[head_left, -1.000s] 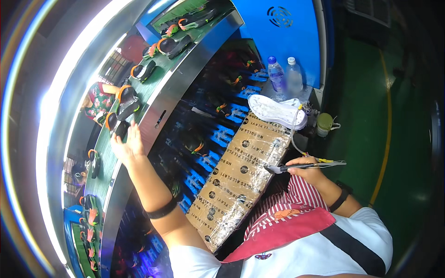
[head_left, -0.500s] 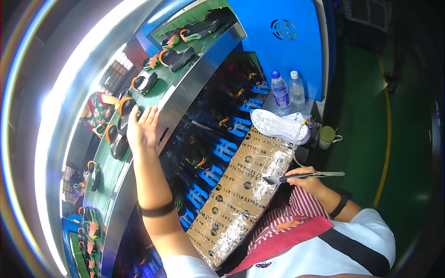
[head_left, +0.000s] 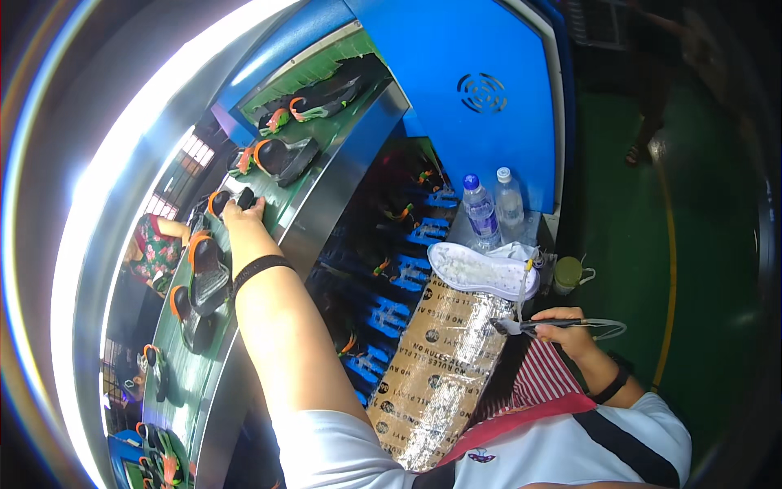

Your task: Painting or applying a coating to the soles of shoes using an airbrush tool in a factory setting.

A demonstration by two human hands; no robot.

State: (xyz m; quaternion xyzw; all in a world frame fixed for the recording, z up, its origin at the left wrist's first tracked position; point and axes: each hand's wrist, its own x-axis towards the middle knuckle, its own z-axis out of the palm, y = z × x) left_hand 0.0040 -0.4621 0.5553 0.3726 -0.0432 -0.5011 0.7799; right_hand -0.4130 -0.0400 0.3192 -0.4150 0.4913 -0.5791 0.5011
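Observation:
At the far left, my left hand [head_left: 244, 213] reaches onto the green conveyor belt. Its fingers are closed on a black shoe [head_left: 220, 202] with an orange collar, partly hidden by the hand. My right hand [head_left: 564, 328], close to my body, grips a black-handled brush [head_left: 533, 326] with a thin clear tube trailing from it. The brush tip is over the edge of a brown cardboard box wrapped in shiny tape [head_left: 440, 350]. On the far end of the box lies a white shoe sole [head_left: 481, 269], next to the brush's tube.
More black and orange shoes [head_left: 210, 273] stand along the conveyor belt [head_left: 183, 391]. Two plastic bottles [head_left: 481, 216] are beside the blue machine housing [head_left: 456, 49]. A green-lidded cup [head_left: 568, 273] stands right of the sole. Blue racks fill the space below the belt. A person [head_left: 155, 253] is across the belt.
My left hand has moved from above the belt onto a black shoe and closed on it. My view has shifted. The right hand still holds the brush, now turned slightly.

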